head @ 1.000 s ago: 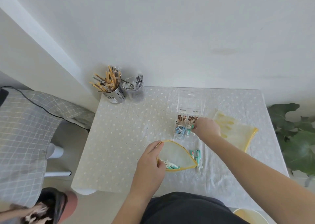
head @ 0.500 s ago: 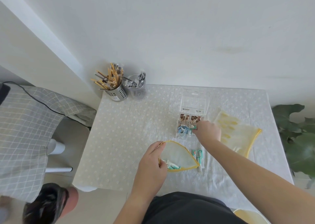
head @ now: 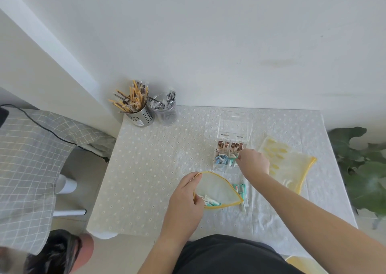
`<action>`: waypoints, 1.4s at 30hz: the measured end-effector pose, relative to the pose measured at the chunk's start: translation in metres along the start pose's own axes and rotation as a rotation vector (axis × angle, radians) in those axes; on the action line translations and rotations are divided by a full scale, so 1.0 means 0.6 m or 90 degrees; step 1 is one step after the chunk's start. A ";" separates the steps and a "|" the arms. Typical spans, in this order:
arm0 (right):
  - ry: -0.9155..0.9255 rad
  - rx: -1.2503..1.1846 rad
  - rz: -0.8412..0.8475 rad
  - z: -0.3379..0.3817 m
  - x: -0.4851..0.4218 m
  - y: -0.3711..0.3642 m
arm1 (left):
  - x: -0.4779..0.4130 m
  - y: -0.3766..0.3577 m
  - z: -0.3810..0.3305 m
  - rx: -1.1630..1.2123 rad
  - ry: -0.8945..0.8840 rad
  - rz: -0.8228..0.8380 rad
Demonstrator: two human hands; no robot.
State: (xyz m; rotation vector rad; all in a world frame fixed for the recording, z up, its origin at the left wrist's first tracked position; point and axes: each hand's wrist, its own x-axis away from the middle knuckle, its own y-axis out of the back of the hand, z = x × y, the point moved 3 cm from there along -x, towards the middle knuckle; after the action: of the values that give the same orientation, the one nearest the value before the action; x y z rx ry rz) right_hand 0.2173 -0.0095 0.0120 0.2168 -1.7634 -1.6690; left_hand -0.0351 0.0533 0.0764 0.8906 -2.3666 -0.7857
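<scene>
left hand [head: 184, 198] still pinching the rim of the yellow-edged pouch [head: 217, 190], keeping it open on the surface [head: 156, 169], right hand [head: 253, 163] barely moved, fingertips pinching a green packet [head: 232, 159] in the clear box [head: 234, 127] just behind the pouch

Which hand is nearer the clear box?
Right. The right hand reaches into the box at its front right; the left hand grips the pouch, apart from the box.

Legible text: none.
- Clear acrylic compartment box [head: 234, 130]: two small label strips on its lid, print too small to read.
- Teal-and-white sachets [head: 242, 190], just in front of the box: red mark, illegible.
- Perforated steel cup [head: 142, 117], far left of the box: white sticker, illegible.
</scene>
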 end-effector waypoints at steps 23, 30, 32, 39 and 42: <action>0.237 -0.319 0.095 0.018 0.243 0.128 | 0.024 0.016 -0.078 0.030 -0.181 0.023; 0.232 -0.077 0.172 0.049 0.220 0.050 | 0.049 0.015 -0.111 0.033 -0.267 0.038; 0.233 -0.021 0.165 0.054 0.213 0.038 | 0.058 0.013 -0.117 0.031 -0.287 0.043; 0.275 0.117 0.133 0.048 0.204 -0.001 | 0.073 0.004 -0.119 0.013 -0.323 0.061; 0.279 0.115 0.114 0.041 0.197 -0.020 | 0.075 0.002 -0.115 0.013 -0.318 0.063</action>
State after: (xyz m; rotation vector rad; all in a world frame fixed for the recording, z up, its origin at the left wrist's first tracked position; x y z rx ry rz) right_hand 0.1108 -0.0571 0.0452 0.4550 -1.5455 -1.2247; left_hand -0.0232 -0.0010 0.1370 0.6286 -2.8242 -1.0407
